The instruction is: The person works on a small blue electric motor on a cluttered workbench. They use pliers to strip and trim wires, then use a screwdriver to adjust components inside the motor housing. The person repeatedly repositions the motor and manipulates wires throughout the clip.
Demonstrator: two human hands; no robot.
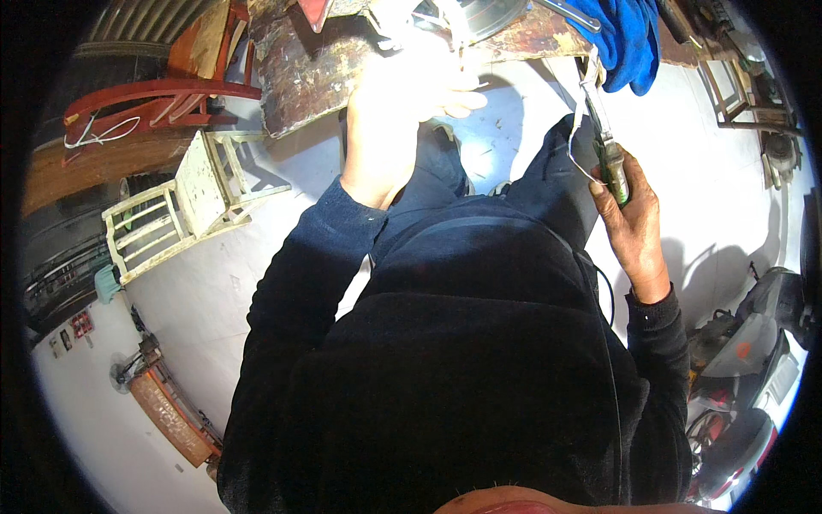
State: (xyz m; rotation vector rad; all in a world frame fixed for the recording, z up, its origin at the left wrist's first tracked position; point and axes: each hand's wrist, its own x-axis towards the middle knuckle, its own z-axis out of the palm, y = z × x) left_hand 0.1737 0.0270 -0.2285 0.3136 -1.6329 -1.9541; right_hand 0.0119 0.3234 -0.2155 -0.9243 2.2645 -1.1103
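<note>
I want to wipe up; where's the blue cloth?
In the head view's upper right, the blue cloth hangs off the table, beyond the right hand.

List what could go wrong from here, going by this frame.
1. Glare washes out much of the left hand, so a slip there could be hard to spot.
2. The thin pale strand bowing out beside the tool in the right hand might snag or tangle if that hand moves.
3. The blue cloth hangs over the edge of the worn table; a brush against it might pull it off.
</note>
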